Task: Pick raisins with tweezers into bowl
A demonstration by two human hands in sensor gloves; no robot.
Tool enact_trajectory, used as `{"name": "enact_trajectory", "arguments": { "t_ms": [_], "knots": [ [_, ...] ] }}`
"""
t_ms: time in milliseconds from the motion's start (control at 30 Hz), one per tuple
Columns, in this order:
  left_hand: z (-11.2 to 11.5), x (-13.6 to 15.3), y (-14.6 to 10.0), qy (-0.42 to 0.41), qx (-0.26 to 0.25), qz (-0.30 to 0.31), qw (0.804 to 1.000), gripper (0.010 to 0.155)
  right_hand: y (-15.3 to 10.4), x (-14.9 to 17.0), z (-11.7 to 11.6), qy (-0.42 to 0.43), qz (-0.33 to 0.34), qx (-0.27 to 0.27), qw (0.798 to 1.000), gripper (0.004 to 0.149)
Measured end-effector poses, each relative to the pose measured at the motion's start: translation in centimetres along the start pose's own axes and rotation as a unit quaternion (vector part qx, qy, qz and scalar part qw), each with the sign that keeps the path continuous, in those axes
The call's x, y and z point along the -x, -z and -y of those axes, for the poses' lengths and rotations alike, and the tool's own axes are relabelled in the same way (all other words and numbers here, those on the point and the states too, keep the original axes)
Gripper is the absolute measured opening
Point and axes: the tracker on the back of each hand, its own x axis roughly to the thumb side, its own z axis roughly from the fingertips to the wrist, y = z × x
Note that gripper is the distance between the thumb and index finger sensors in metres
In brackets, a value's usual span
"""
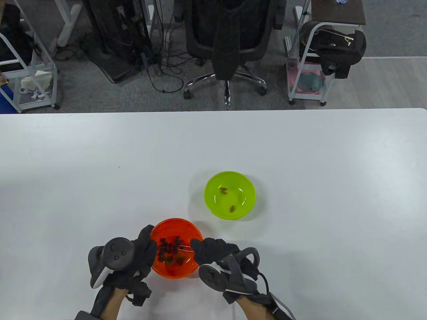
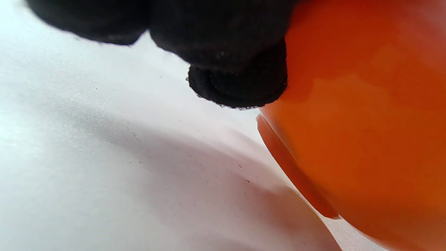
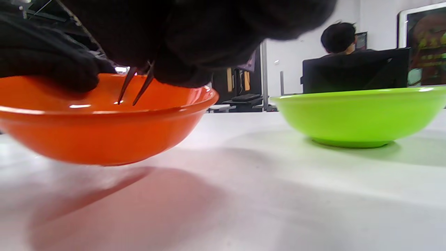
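Metal tweezers (image 1: 184, 247), pinched in the right grip (image 1: 213, 251), pointed left at raisins (image 1: 170, 251) just beyond; left grip (image 1: 145, 248) steadied the orange bowl (image 1: 173, 271).

Both hands wear black knitted gloves with a coarse, slightly fuzzy weave; in the left wrist view a rolled fabric seam shows at one fingertip (image 2: 240, 87). On the back of the left hand (image 1: 133, 260), just left of the orange bowl (image 1: 173, 270), sits a dark grey tracker with a round face bearing a small thumbstick and buttons, and a white band on its lower side. The right hand (image 1: 220, 256), just right of that bowl, carries a like tracker with a dark ring and a white edge, held by grey straps. A black cable loops from it toward the wrist, and black strap pieces wrap both wrists.
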Motion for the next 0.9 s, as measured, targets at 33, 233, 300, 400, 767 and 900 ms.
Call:
{"name": "enact_trajectory", "arguments": {
  "t_ms": [33,233,300,400,767,900],
  "knots": [
    [0.0,0.0,0.0,0.0,0.0,0.0,1.0,0.055,0.0,-0.2,-0.1,-0.005,0.002,-0.004,1.0,0.043],
    [0.0,0.0,0.0,0.0,0.0,0.001,1.0,0.055,0.1,-1.0,-0.4,-0.028,0.013,-0.025,0.999,0.043],
    [0.1,0.0,0.0,0.003,0.0,0.001,1.0,0.055,0.2,-1.0,-0.5,-0.028,0.014,-0.028,0.999,0.043],
    [0.1,0.0,0.0,0.004,0.0,0.001,1.0,0.055,0.2,-1.1,-0.3,-0.03,0.015,-0.032,0.999,0.043],
    [0.2,0.0,0.0,0.009,0.001,0.001,1.0,0.055,0.5,-1.8,-0.9,-0.056,0.024,-0.038,0.997,0.042],
    [0.2,0.0,0.0,0.011,0.001,0.001,1.0,0.056,0.5,-1.8,-0.9,-0.056,0.024,-0.033,0.998,0.041]
  ]
}}
